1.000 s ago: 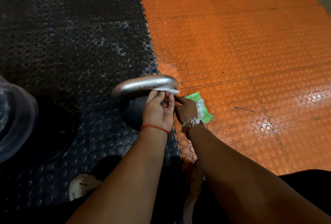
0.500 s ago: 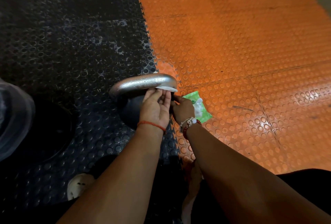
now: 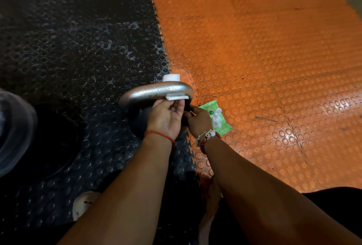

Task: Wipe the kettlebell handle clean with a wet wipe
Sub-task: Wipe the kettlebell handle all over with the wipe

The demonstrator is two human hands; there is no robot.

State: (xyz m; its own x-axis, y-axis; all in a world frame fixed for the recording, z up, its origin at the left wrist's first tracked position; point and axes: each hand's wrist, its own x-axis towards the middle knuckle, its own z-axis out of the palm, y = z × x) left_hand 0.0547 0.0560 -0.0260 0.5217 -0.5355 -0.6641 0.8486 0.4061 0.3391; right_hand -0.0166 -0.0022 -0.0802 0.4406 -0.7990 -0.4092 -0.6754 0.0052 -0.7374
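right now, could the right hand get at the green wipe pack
Probably yes. The green wipe pack lies on the orange mat right beside the right hand, partly hidden by it, and nothing lies between them.

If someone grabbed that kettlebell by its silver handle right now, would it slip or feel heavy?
Probably slippery: the kettlebell handle is smooth metal beaded with droplets beside the wet wipe. Likely heavy for its size, given the dark rounded body beneath.
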